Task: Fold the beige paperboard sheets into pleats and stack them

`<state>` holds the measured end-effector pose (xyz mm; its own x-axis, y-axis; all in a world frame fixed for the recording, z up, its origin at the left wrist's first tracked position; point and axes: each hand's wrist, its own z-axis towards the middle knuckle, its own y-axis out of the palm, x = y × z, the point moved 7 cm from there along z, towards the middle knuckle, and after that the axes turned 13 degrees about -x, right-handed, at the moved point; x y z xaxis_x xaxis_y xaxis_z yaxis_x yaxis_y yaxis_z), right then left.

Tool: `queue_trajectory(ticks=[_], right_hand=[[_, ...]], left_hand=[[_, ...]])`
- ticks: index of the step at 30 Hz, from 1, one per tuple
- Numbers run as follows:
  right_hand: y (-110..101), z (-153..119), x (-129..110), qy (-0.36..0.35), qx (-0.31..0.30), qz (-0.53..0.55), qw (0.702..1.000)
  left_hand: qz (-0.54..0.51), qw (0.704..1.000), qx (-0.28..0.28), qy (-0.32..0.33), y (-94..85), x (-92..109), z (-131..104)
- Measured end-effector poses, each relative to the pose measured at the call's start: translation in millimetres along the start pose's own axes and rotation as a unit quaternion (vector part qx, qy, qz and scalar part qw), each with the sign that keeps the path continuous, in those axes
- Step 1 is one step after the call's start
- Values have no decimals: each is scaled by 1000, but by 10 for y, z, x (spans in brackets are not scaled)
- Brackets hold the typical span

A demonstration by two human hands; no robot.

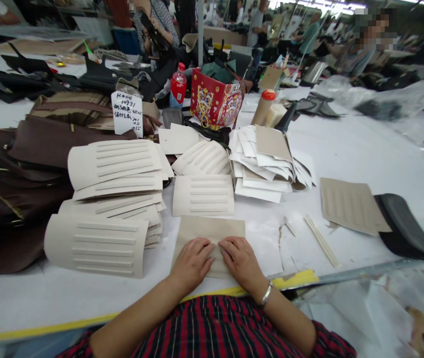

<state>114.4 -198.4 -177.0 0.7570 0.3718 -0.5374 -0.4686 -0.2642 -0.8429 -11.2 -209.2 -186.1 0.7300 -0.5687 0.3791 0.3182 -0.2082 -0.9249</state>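
A tan rectangular sheet (pixel 212 226) lies on the white table in front of me. My left hand (pixel 194 259) rests on its left half, fingers together and laid on the surface. On the right half sits my right hand (pixel 239 256) in the same way, its fingertips close to the left ones. Neither hand grips anything I can see. Just beyond the sheet is a cream panel (pixel 204 195) with raised parallel strips. Stacks of similar ribbed panels (pixel 100 246) stand to the left of my hands.
White and tan sheets (pixel 262 164) are piled behind to the right. Thin strips (pixel 321 241), a tan ribbed panel (pixel 349 204) and a black curved piece (pixel 405 226) lie right. Brown bags (pixel 21 184), a handwritten card (pixel 127 114), a bottle (pixel 178 87) and a red box (pixel 215 99) stand farther back.
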Motion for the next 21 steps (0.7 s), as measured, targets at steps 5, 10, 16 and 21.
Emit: queue_trajectory(ticks=[5,10,16,21], right_hand=[[-115,-104,133,46,21,-19,999],[-163,-57,148,58,30,-29,997],[-45,169,-32,-5,26,-52,998],[-74,151,111,52,46,-79,995]], left_hand=[[43,997,-9,-66,-103,-263,-253],[102,989,7,-105,-290,-221,-216],[18,1000,3,-6,-170,4,308],[7,999,-14,-49,-142,-253,291]])
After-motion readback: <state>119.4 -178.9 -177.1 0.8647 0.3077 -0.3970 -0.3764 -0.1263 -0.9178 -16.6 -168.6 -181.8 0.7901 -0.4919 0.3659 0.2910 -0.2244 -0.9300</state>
